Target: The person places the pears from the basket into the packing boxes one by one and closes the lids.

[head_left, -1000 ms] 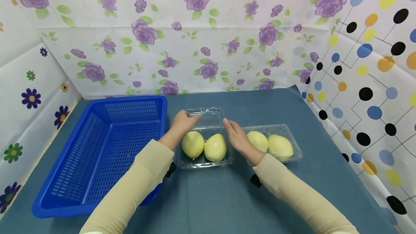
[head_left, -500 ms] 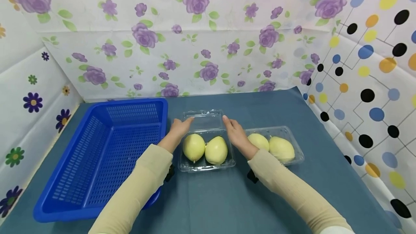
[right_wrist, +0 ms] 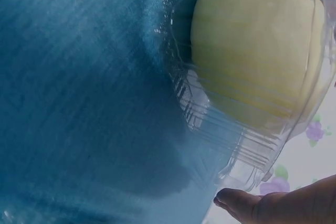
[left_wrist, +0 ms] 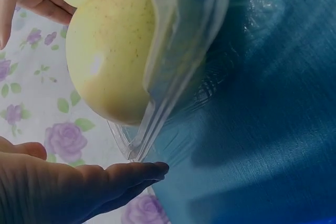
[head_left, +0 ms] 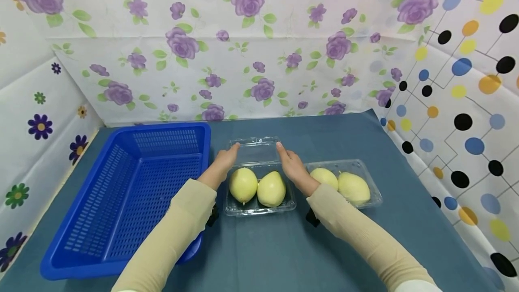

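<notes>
- Left hand [head_left: 222,162]: fingers extended and relaxed, nothing gripped. Fingertips touch the left edge of the open lid [head_left: 254,150] of the clear clamshell box [head_left: 259,206]. In the left wrist view the fingers [left_wrist: 131,174] lie straight just under the box's plastic corner.
- Right hand [head_left: 293,167]: also flat, fingers straight, holding nothing. Fingertips sit at the right edge of the same lid. The right wrist view shows only one fingertip [right_wrist: 236,200] beside the ribbed plastic wall; contact there cannot be told.
- The clamshell box lies on the desk [head_left: 284,247] directly between the two hands, with the lid folded back on the far side, beyond the fingertips.
- Contents: two pale yellow pears [head_left: 257,187] side by side, touching, stems pointing toward the person. Skin smooth, with fine speckles seen in the left wrist view.
- Second clear box [head_left: 375,193] just outside the right hand, holding two more pears [head_left: 340,184]; whether its lid is closed cannot be told.
- Blue plastic basket [head_left: 121,193] stands just outside the left hand, its wall near the left sleeve [head_left: 174,233].
- Desk is covered with blue-green cloth.
</notes>
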A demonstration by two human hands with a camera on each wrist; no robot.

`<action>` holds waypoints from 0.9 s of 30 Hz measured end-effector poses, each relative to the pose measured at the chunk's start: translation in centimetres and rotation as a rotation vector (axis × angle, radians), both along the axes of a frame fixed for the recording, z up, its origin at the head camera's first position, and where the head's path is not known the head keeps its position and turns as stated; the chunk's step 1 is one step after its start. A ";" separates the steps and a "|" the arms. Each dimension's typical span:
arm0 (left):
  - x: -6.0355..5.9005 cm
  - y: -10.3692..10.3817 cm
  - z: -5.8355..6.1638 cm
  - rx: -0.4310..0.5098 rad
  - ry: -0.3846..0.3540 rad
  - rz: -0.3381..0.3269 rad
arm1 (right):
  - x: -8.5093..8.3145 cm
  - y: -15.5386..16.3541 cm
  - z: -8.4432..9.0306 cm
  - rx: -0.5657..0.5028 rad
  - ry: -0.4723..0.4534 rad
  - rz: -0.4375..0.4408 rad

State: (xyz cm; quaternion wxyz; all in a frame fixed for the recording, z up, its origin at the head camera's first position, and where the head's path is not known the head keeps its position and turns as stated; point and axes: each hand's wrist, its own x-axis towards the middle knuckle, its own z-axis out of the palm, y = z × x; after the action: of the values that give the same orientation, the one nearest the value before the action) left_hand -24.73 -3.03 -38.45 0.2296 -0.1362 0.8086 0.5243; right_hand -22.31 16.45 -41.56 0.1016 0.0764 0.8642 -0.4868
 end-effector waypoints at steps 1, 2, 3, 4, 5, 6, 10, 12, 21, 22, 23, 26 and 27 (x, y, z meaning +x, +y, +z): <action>0.0 0.0 0.0 0.007 -0.005 -0.002 | 0.0 0.0 0.0 -0.003 0.002 -0.005; 0.0 0.0 0.0 0.010 -0.012 -0.004 | -0.1 0.0 0.0 -0.007 0.005 -0.006; 0.0 -0.1 0.1 0.013 -0.018 -0.005 | -0.1 0.0 0.0 -0.009 0.008 -0.004; 0.0 -0.1 0.1 0.017 -0.021 -0.006 | -0.1 0.0 0.0 -0.010 0.006 -0.006; 0.1 -0.1 0.1 0.019 -0.025 -0.009 | -0.1 0.0 0.0 -0.012 0.004 -0.006; 0.1 -0.1 0.1 0.020 -0.029 -0.012 | -0.1 0.0 0.0 -0.014 0.003 -0.005; 0.0 -0.2 0.2 0.025 -0.034 -0.020 | 0.0 0.1 -0.1 -0.016 -0.004 -0.009; 0.0 -0.1 0.2 0.028 -0.032 -0.021 | 0.0 0.2 -0.1 -0.019 0.000 -0.017; -0.1 0.0 0.4 0.037 -0.015 -0.005 | -0.1 0.3 -0.1 -0.029 0.045 -0.044; -0.1 -0.1 0.4 0.035 -0.014 -0.008 | -0.1 0.3 -0.1 -0.033 0.051 -0.046; -0.1 -0.1 0.4 0.030 -0.009 -0.009 | -0.1 0.3 -0.2 -0.035 0.058 -0.046; -0.1 -0.1 0.6 0.020 0.015 -0.012 | -0.3 0.2 -0.1 -0.049 0.085 -0.051; -0.1 -0.1 0.7 0.021 0.024 -0.009 | -0.3 0.2 -0.1 -0.054 0.096 -0.054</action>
State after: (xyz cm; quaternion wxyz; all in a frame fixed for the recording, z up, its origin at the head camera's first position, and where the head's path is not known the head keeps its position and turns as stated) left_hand -24.79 -3.13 -37.76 0.2236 -0.1237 0.8064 0.5333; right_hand -22.62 16.62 -41.69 0.0487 0.0734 0.8522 -0.5157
